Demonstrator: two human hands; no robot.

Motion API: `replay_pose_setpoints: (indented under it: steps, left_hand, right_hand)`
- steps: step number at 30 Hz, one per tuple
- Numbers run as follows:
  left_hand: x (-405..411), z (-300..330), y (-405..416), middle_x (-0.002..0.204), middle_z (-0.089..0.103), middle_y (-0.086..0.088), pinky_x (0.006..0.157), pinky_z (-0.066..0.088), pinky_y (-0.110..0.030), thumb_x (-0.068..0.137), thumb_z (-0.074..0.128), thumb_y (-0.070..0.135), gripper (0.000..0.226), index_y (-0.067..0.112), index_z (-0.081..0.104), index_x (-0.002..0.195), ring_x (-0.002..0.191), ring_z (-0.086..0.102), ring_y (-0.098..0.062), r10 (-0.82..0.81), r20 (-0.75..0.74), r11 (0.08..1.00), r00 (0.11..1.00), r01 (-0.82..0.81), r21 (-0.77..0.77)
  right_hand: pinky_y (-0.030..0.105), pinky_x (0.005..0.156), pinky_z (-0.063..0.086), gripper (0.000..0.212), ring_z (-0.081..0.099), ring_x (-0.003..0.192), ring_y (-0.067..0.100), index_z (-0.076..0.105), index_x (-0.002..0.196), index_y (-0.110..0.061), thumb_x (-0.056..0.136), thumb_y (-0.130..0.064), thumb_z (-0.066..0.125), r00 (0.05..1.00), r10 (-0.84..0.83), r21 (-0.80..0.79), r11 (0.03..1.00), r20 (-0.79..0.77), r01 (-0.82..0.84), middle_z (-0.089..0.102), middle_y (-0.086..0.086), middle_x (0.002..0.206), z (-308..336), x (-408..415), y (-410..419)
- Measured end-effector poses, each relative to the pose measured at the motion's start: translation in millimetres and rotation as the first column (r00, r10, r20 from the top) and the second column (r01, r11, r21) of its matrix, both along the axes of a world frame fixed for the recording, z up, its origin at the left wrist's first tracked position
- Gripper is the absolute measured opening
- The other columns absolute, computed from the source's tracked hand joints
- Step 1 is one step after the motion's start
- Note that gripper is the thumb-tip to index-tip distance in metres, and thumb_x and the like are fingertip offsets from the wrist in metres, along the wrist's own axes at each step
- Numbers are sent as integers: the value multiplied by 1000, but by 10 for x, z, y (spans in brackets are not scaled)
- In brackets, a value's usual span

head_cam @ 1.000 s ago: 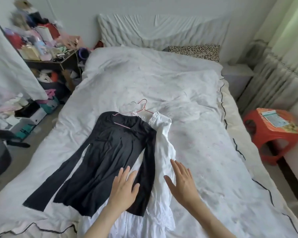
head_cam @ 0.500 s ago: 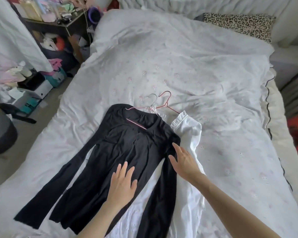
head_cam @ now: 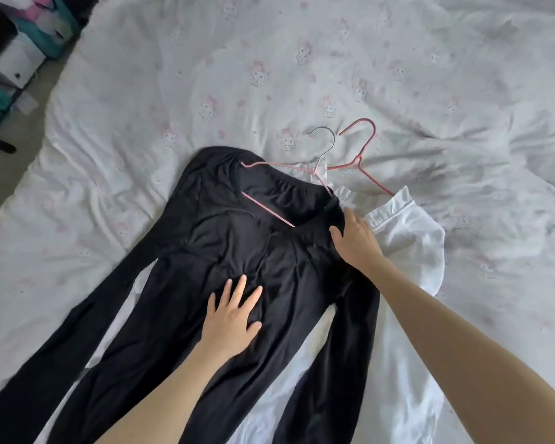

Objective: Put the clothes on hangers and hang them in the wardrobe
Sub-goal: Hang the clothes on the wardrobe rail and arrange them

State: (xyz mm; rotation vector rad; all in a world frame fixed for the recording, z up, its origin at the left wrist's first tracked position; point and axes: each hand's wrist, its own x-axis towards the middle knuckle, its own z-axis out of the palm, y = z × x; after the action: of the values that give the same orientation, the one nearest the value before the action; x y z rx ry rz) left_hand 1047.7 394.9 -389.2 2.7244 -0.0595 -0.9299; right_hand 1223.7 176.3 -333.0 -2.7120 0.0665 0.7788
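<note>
The left hand presses flat, fingers spread, pinning the black top; the right hand, fingers extended, rests at its shoulder, likely to seat the hanger.

Open duvet beyond the two hangers' hooks.
</note>
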Motion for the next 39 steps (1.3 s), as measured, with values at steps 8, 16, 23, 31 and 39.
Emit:
replay_pose_setpoints:
  steps: [8,16,23,31,39]
  left_hand:
    - [140,146,58,155,-16,1,113,8,-46,98,36,37,58,34,6,148,143,-8,-23,-13,-114,996,993,4,-86]
    - [-79,683,36,155,14,0,113,16,-29,99,36,26,45,25,29,144,143,10,-15,258,6,929,966,-247,-275]
    - [-76,1706,-99,147,34,-9,105,27,-29,91,53,7,49,10,41,138,136,31,-23,349,559,902,752,-106,-419]
    - [61,3047,-1024,136,48,-8,107,27,-50,87,56,9,50,16,38,134,128,42,-30,-5,852,921,524,333,-200]
    - [-504,4037,-2399,109,61,-1,90,38,-19,85,65,16,26,10,63,110,103,50,-10,46,910,640,412,687,-344]
  right_hand:
    - [39,96,26,30,52,104,30,60,108,-8,98,-28,39,982,63,-167,985,177,-33,60,10,106,39,-20,104]
    - [33,64,37,27,46,72,25,52,71,-3,94,-18,51,916,-160,316,948,369,39,48,6,68,713,-508,30]
    - [19,46,24,36,31,44,9,47,57,-13,90,-22,58,812,-384,464,871,440,160,36,-6,48,1632,-1363,-596]
    - [16,63,45,14,60,71,5,66,70,-28,83,-23,67,575,-607,591,768,548,247,67,-14,71,2794,-2599,-1621]
    - [11,73,48,14,60,75,-13,75,91,-17,77,-17,73,136,-733,645,659,667,387,67,-20,84,3566,-4176,-2779]
